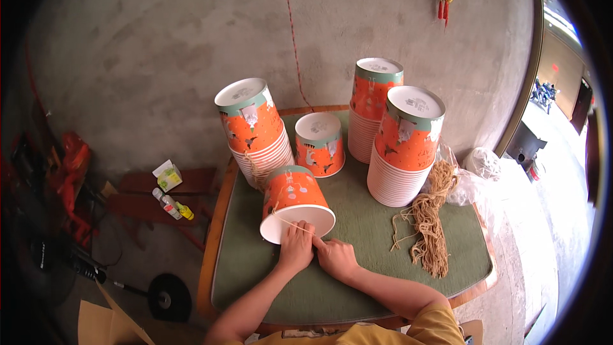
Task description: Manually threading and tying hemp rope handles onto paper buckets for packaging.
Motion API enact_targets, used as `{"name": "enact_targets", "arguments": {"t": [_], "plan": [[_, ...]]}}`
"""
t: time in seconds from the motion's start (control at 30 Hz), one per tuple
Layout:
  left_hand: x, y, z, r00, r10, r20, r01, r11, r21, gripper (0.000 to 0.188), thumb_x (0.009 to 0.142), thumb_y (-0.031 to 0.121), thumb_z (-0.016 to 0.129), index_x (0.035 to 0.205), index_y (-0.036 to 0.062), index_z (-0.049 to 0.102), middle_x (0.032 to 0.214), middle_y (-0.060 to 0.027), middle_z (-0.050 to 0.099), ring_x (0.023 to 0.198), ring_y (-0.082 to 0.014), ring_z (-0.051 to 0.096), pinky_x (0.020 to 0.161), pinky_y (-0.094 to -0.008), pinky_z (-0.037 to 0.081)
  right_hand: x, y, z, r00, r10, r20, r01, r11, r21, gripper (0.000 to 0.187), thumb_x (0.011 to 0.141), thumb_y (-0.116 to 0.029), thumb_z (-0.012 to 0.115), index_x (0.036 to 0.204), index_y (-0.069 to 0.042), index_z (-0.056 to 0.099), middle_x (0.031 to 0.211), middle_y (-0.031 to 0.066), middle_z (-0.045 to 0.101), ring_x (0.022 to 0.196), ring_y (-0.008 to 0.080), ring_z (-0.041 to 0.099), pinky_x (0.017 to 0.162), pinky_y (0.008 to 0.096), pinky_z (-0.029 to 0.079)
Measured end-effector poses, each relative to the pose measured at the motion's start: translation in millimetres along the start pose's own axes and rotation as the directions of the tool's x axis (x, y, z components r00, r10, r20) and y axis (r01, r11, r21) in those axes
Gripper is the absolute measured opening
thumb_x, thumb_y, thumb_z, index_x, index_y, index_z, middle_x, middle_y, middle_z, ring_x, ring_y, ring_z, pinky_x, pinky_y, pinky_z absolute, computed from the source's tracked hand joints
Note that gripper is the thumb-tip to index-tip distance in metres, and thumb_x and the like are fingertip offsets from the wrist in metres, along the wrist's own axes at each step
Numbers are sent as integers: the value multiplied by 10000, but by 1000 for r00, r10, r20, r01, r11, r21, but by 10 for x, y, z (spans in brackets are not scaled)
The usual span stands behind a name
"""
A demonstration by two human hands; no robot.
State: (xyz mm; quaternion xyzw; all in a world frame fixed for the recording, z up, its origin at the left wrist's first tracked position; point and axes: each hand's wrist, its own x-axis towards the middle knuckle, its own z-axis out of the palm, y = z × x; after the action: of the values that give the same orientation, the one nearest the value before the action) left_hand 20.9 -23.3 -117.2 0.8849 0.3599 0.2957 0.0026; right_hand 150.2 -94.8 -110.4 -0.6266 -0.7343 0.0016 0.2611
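An orange paper bucket (295, 186) with a green band lies tilted on the table, its white mouth facing me. My left hand (297, 248) is closed over the near rim, fingers reaching into the mouth. Close beside it, my right hand (337, 259) is closed in a pinch at the end of a thin tan string (295, 224). The string runs across the mouth from the bucket's left side. The fingertips partly hide each other. A hank of brown twine (431, 230) lies to the right of my hands.
Nested stacks of upside-down buckets stand at the left (255, 129), back right (375, 105) and right (408, 147). A single upturned bucket (320, 145) sits between them. Clear plastic bags (472, 176) lie by the green table's (357, 223) right edge. A low red bench (134, 204) holds bottles.
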Motion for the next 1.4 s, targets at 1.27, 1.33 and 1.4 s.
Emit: {"name": "enact_targets", "arguments": {"t": [1.27,1.33,1.4], "plan": [[-9,132,-209,999,-11,-49,26,949,314,382,777,265,673,1115,111,587,1076,-72,542,1142,-283,497,1040,-493,267,750,212,-1411,938,-256,-234,200,951,-238,233,741,-245,753,697,-70,605,779,31,534,773,209,550,654,336,506],[-23,113,-266,1000,14,-27,-1,904,427,307,782,215,654,1071,126,603,1119,-52,544,1251,-290,452,1101,-508,196,763,314,-1442,941,-228,-251,169,957,-237,233,747,-247,752,709,-69,607,778,33,536,778,212,552,655,337,509],[-15,72,-398,994,75,-77,-30,881,473,239,790,217,651,1012,137,615,1126,-49,546,1257,-289,450,1100,-526,189,773,412,-1475,938,-213,-274,143,957,-254,235,768,-251,743,761,-65,600,757,38,539,776,222,574,634,353,519]]}}
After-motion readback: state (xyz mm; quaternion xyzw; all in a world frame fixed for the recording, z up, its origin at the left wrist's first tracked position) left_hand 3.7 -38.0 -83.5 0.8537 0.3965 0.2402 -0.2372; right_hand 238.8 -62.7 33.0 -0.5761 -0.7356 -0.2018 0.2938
